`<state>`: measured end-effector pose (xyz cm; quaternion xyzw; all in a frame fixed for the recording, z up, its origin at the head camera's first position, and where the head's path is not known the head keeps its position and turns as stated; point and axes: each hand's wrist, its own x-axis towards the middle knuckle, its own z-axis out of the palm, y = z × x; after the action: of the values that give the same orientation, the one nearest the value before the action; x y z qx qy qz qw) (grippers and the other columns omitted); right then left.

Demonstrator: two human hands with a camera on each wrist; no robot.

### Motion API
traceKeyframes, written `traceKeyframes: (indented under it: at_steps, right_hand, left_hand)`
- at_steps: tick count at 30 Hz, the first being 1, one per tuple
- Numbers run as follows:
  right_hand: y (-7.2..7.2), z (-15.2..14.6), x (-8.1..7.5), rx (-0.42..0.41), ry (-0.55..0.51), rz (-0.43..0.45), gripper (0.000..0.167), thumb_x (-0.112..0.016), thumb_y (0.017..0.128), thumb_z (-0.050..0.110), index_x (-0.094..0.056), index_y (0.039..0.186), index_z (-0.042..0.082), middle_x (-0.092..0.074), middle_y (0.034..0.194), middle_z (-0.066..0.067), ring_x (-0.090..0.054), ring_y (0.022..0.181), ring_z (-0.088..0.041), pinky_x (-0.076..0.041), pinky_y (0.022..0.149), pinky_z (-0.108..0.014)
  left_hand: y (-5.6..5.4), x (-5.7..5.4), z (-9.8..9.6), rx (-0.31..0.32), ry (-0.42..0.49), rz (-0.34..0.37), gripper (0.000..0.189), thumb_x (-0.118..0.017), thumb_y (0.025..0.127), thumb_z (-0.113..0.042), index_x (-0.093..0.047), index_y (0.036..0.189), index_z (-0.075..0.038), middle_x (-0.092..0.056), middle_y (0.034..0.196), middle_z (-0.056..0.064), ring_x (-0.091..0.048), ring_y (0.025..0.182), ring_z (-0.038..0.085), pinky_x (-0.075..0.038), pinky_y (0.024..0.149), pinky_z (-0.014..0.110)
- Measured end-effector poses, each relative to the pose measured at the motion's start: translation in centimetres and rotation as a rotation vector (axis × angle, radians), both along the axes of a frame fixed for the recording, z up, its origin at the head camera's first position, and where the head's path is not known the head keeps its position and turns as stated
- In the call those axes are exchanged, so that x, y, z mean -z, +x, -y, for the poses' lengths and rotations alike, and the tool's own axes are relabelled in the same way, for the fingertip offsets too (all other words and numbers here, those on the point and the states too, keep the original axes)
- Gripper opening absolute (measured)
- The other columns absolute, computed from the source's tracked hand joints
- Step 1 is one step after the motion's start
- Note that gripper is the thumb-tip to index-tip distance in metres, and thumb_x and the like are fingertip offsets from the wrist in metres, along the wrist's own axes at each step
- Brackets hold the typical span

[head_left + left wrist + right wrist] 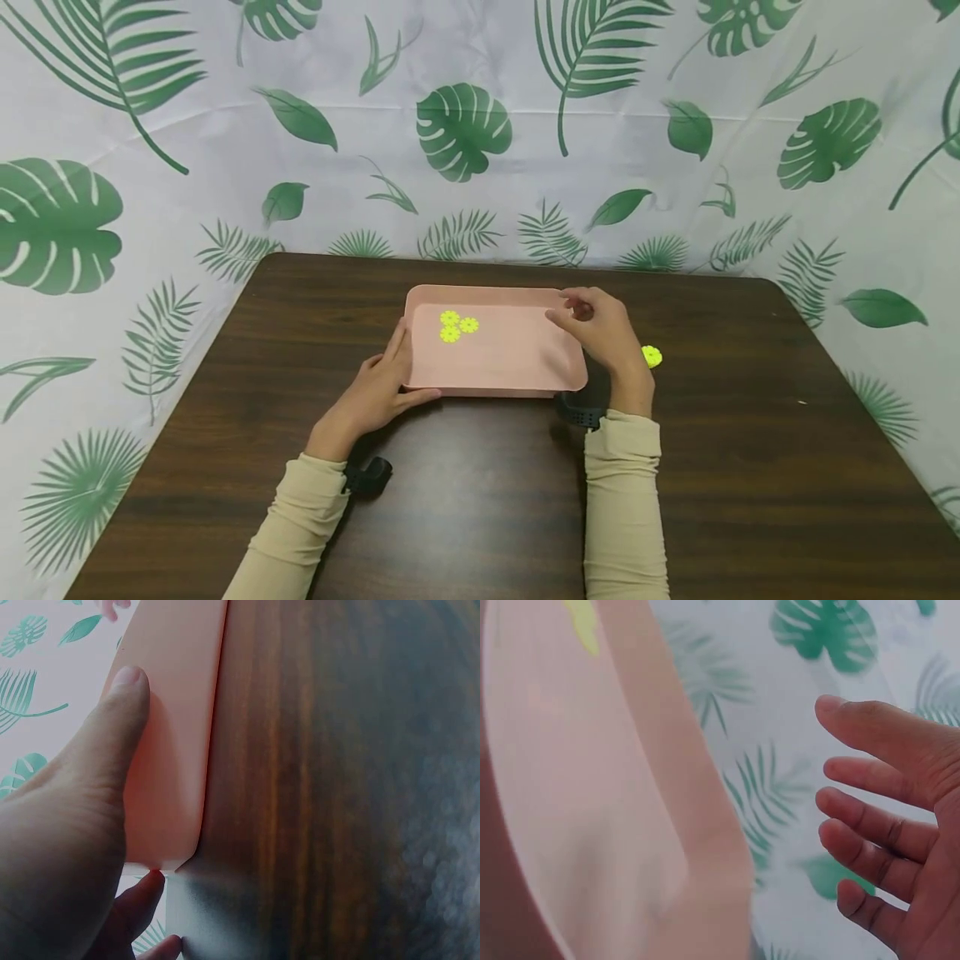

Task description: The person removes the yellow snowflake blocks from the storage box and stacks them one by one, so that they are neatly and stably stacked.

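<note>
A pink rectangular tray point(517, 350) sits near the middle of the dark wooden table. Three small yellow flower-shaped pieces point(449, 318) lie together in its left half. At the tray's front left corner is my left hand point(378, 392), its extended thumb against the front wall and its fingers along the left side. The left wrist view shows the thumb point(127, 712) flat on that wall. My right hand point(603, 329) is over the tray's right end, fingers loosely bent and apart. In the right wrist view nothing is between those fingers point(874, 840).
Another yellow flower piece point(652, 357) rests on the table just right of my right wrist, partly hidden by it. A tiny pale speck point(802, 403) lies farther right. Behind the table point(735, 483) hangs a white cloth with green leaves point(465, 133).
</note>
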<state>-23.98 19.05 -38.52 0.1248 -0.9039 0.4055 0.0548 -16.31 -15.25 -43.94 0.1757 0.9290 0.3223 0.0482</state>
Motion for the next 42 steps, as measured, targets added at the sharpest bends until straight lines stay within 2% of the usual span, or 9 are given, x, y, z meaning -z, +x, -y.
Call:
traceKeyframes:
  at_steps: [5, 11, 17, 22, 29, 35, 42]
  right_hand:
    - [-0.2, 2.4, -0.1, -0.063, 0.027, 0.024, 0.044, -0.079, 0.094, 0.025, -0.069, 0.130, 0.001, -0.066, 0.114, -0.017, -0.060, 0.103, -0.033, -0.052, 0.087, -0.048]
    - [-0.6, 4.4, 0.2, -0.119, 0.050, 0.039, 0.047, -0.080, 0.094, 0.025, -0.068, 0.132, 0.000, -0.067, 0.116, -0.017, -0.060, 0.104, -0.033, -0.053, 0.088, -0.048]
    - [-1.1, 6.0, 0.8, -0.162, 0.091, -0.025, 0.044, -0.081, 0.092, 0.025, -0.071, 0.126, -0.002, -0.070, 0.108, -0.019, -0.064, 0.096, -0.032, -0.054, 0.082, -0.045]
    - [-1.2, 7.2, 1.1, -0.194, 0.079, 0.016, 0.043, -0.081, 0.093, 0.026, -0.071, 0.125, 0.000, -0.070, 0.110, -0.017, -0.064, 0.098, -0.030, -0.054, 0.084, -0.045]
    - [-1.9, 9.3, 2.3, -0.266, 0.064, 0.046, 0.039, -0.079, 0.094, 0.020, -0.071, 0.124, -0.004, -0.070, 0.111, -0.019, -0.064, 0.097, -0.031, -0.054, 0.085, -0.044]
    - [-2.2, 11.2, 3.4, -0.315, 0.105, 0.068, 0.036, -0.078, 0.094, 0.017, -0.072, 0.123, -0.004, -0.071, 0.110, -0.016, -0.065, 0.095, -0.030, -0.054, 0.083, -0.042]
    - [-2.3, 12.9, 4.5, -0.313, 0.171, 0.095, 0.035, -0.078, 0.093, 0.014, -0.073, 0.122, -0.004, -0.071, 0.111, -0.019, -0.066, 0.098, -0.032, -0.054, 0.091, -0.044]
  left_hand:
    - [0.0, 0.1, 0.0, -0.003, -0.008, -0.001, 0.109, -0.071, 0.097, -0.046, 0.001, 0.165, -0.001, 0.010, 0.172, 0.018, -0.007, 0.159, 0.031, -0.020, 0.117, 0.068]
    - [-0.1, 0.1, -0.2, 0.000, 0.000, 0.005, 0.109, -0.071, 0.097, -0.046, 0.001, 0.165, 0.000, 0.010, 0.172, 0.017, -0.003, 0.159, 0.030, -0.019, 0.118, 0.067]
    - [0.0, 0.1, -0.4, -0.006, -0.005, 0.009, 0.109, -0.071, 0.097, -0.047, 0.000, 0.165, -0.001, 0.010, 0.172, 0.017, -0.015, 0.157, 0.033, -0.020, 0.118, 0.067]
    - [-0.1, 0.2, -0.5, -0.004, -0.015, 0.006, 0.108, -0.071, 0.097, -0.046, -0.001, 0.164, 0.002, 0.009, 0.172, 0.019, -0.021, 0.156, 0.035, -0.020, 0.118, 0.068]
    - [-0.1, 0.3, -0.6, -0.005, -0.033, 0.011, 0.110, -0.070, 0.097, -0.049, 0.001, 0.164, 0.003, 0.011, 0.172, 0.018, -0.024, 0.155, 0.034, -0.020, 0.118, 0.067]
    - [-0.1, 0.2, -0.4, -0.016, -0.038, 0.016, 0.110, -0.070, 0.097, -0.049, 0.000, 0.164, 0.001, 0.011, 0.172, 0.017, -0.029, 0.153, 0.035, -0.020, 0.118, 0.068]
    - [0.0, 0.3, 0.0, -0.026, -0.038, 0.017, 0.109, -0.071, 0.097, -0.048, -0.001, 0.164, 0.002, 0.009, 0.172, 0.020, -0.032, 0.151, 0.037, -0.021, 0.118, 0.068]
